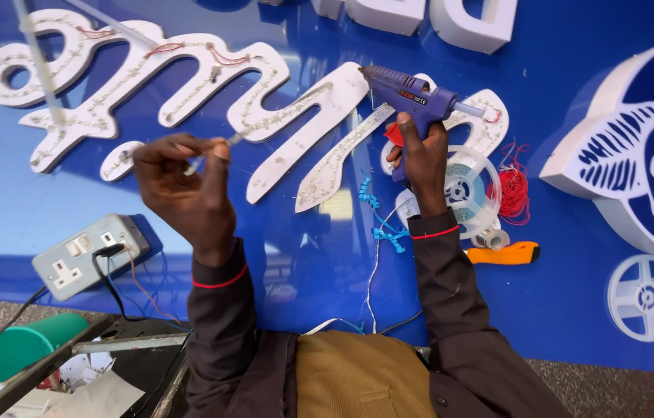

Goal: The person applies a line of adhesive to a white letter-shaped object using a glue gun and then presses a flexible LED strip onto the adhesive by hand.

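Above a glossy blue sign panel (17, 201), the left hand (188, 190) pinches a thin strip piece (215, 151) between closed fingertips, near white cursive letters (265, 101) lined with small lights. To its right, the right hand (422, 155) grips a blue glue gun (412, 97), fingers wrapped tight, above a tape reel (466, 190) and an orange knife (505, 253).

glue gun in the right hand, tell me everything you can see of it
The blue plastic pistol-shaped glue gun is gripped by its handle in the right hand, held above the blue sign panel. Its barrel points left, tapering to a dark nozzle. A red trigger shows by the fingers, a small label sits on the side, and a pale glue stick juts from the back.
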